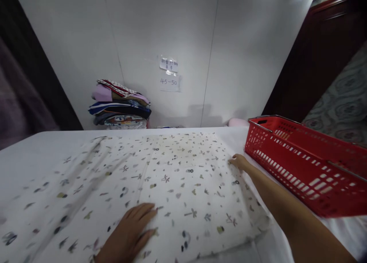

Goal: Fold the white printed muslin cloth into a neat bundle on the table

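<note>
the thin white printed cloth [174, 179] is scattered with small motifs in grey, black and olive-yellow, some leaf-like, some palm-like. the smooth white sheet [31, 146] is plain. the long slotted plastic basket [286, 159] is bright red. in the stack of folded fabric clothes [120, 106], lilac, brown, navy and blue show, with white stripes and a pale check on top. the tall panelled wall [172, 22] is plain pale grey. the wooden door [323, 45] is dark reddish-brown.

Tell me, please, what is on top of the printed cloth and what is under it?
The left hand rests on the printed cloth; the right hand is at its edge. A white surface shows beside it; whatever lies directly beneath is covered.
</note>
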Action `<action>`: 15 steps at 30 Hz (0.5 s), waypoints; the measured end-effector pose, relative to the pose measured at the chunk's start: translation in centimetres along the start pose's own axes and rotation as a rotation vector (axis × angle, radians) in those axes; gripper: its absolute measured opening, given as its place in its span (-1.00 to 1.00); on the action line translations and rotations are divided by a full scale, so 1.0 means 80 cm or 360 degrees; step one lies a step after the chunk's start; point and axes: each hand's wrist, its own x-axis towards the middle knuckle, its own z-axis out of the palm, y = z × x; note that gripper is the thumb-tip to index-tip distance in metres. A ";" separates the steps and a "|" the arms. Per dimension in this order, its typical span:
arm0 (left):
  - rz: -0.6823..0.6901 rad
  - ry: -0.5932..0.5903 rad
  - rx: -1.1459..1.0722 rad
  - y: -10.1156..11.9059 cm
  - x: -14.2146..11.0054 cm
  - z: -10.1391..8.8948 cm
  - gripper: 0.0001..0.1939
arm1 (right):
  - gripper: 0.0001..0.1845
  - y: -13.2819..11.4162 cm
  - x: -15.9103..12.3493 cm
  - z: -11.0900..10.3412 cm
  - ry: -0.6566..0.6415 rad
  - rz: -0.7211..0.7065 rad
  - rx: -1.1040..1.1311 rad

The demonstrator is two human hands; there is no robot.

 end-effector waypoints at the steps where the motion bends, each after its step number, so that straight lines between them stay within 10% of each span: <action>1: 0.0009 0.0012 -0.0022 0.000 0.001 0.001 -0.62 | -0.51 0.007 -0.015 -0.004 -0.0007 -0.0001 0.0001; 7: -0.0070 -0.0032 -0.0147 0.021 -0.002 -0.004 -0.71 | -0.73 0.023 -0.077 -0.021 0.0016 -0.0079 -0.0042; 15: -0.0072 -0.0031 -0.0141 0.045 -0.031 0.002 -0.66 | -0.66 -0.008 -0.068 -0.006 0.0000 0.0109 -0.0069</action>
